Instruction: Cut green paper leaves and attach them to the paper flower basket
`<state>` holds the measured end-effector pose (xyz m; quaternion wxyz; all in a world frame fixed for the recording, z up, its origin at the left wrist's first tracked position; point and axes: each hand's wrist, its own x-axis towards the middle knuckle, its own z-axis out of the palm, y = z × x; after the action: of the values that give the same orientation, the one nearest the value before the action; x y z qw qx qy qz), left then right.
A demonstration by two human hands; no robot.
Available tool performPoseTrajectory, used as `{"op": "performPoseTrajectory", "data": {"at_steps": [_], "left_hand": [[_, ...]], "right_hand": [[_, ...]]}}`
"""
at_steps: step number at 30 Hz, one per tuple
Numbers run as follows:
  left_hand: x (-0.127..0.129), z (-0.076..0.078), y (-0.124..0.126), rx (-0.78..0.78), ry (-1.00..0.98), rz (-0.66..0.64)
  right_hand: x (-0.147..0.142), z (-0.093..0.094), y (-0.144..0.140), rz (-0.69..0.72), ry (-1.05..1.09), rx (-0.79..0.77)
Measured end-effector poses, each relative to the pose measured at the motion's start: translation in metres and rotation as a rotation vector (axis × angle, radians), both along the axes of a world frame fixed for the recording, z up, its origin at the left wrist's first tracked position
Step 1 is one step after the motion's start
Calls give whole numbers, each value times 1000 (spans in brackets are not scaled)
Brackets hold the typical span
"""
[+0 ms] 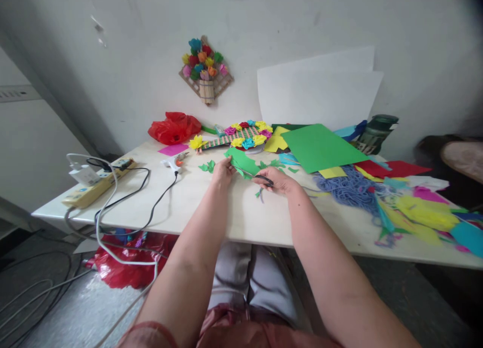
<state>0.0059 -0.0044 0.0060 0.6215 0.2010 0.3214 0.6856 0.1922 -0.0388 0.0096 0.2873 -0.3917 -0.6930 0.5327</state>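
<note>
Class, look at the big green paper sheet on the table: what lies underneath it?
Under the big green sheet yellow paper and red paper stick out at its edges on the table. Whatever lies beneath its middle is covered.

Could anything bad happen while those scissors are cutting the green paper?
Maybe. The left hand pinches the green paper close to the scissors that the right hand works, so a finger might get nipped. The glue gun lies near the left hand with its black cord trailing over the table edge; a snag there could pull it off.
</note>
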Motion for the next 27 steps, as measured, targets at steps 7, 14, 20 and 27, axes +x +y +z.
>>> {"op": "performPoseTrajectory", "data": {"at_steps": [7,14,20,27], "left_hand": [[3,0,-1,3,32,-11],[2,1,-1,-5,44,-14],[2,1,0,-9,39,-10],[2,2,-1,-20,18,1]], "right_hand": [[-1,-3,2,-15,-1,-11],[-4,7,-7,-52,-23,-19],[-7,13,-11,-69,-42,-11],[-7,13,-11,-60,-34,0]]}}
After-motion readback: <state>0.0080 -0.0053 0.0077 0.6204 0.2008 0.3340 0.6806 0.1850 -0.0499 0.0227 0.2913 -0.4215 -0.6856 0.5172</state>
